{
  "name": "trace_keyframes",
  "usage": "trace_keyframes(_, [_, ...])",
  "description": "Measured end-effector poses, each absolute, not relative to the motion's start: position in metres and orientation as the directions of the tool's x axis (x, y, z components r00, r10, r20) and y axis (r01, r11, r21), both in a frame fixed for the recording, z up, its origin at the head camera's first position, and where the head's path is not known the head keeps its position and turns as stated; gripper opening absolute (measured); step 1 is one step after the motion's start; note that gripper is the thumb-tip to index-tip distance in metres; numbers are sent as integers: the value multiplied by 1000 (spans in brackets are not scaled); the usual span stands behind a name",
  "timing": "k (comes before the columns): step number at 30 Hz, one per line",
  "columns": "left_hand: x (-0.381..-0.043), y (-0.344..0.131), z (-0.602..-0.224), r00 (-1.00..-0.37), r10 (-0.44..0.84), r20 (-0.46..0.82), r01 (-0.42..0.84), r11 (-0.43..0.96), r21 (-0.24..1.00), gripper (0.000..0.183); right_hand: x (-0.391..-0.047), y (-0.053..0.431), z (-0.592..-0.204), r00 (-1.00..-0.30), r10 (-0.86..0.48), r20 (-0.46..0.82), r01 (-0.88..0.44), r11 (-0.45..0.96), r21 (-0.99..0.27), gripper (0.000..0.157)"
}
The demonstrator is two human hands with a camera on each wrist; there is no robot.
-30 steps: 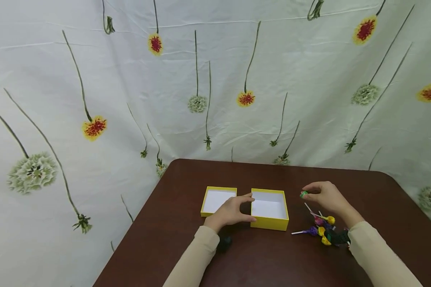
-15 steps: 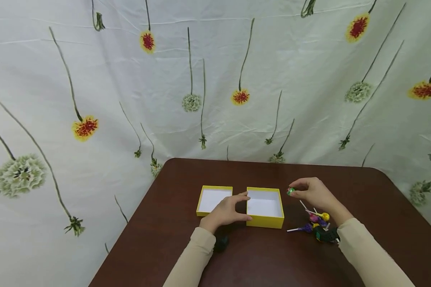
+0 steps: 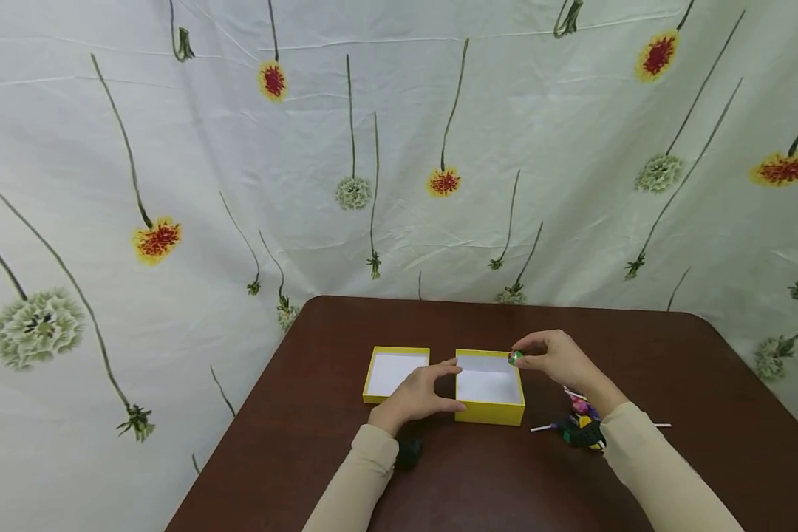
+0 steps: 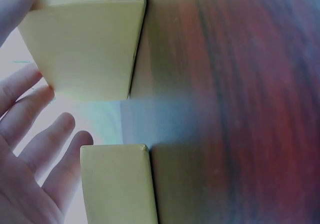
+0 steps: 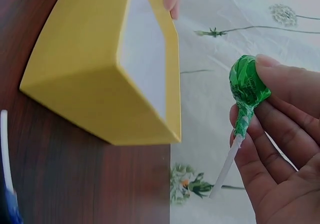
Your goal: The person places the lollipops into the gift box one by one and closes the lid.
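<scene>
My right hand (image 3: 560, 363) pinches a green-wrapped lollipop (image 5: 247, 83) by its head, between thumb and fingers. Its white stick slants downward in the right wrist view. The hand is over the right rim of an open-topped yellow box (image 3: 488, 414) with a white inside. My left hand (image 3: 415, 395) holds that box at its left side, thumb near the front corner and fingertips toward the back. In the left wrist view, the thumb and two fingertips meet the box's edges while the other fingers are spread apart.
A shallower yellow lid (image 3: 394, 374), white inside, lies left of the box. Several wrapped lollipops (image 3: 580, 423) are heaped at right, partly behind the right forearm. A small dark object (image 3: 408, 453) sits beside the left wrist. A flowered cloth (image 3: 399, 148) hangs behind the brown table (image 3: 479, 488).
My right hand has carried the green lollipop leftward from above the heap to the box's right rim. The left hand stays at the box. The head view has shifted slightly.
</scene>
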State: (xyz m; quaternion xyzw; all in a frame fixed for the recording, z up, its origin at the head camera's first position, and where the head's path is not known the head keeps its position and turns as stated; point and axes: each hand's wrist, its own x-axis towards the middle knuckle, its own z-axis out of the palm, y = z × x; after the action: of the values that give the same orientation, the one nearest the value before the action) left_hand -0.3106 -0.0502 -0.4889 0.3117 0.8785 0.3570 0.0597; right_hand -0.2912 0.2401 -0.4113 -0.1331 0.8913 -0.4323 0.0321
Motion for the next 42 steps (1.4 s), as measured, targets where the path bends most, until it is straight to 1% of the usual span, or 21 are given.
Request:
trace_keyframes(6, [-310, -49, -488, -806, 581, 115, 496, 555, 668, 70, -294, 226, -418, -959, -278, 47, -207, 580, -788, 20])
trace_keyframes(9, [-309, -48, -489, -813, 572, 108, 483, 560, 673, 70, -294, 218, -421, -954, -299, 33, -205, 564, -800, 19])
trace_keyframes(15, [-308, -48, -490, -815, 569, 111, 478, 552, 683, 69, -296, 206, -426, -939, -342, 44, -230, 525, -819, 18])
trace_keyframes(22, [-308, -47, -489, -813, 571, 115, 484, 553, 678, 69, -299, 192, -430, -917, -396, 44, -248, 482, -841, 22])
trace_keyframes(27, [-309, -47, -489, -814, 569, 117, 483, 552, 680, 70, -303, 184, -437, -914, -406, 14, -226, 478, -849, 22])
trace_keyframes(42, [-308, -47, -488, -814, 566, 129, 491, 554, 672, 69, -308, 176, -459, -910, -414, 6, -242, 520, -820, 17])
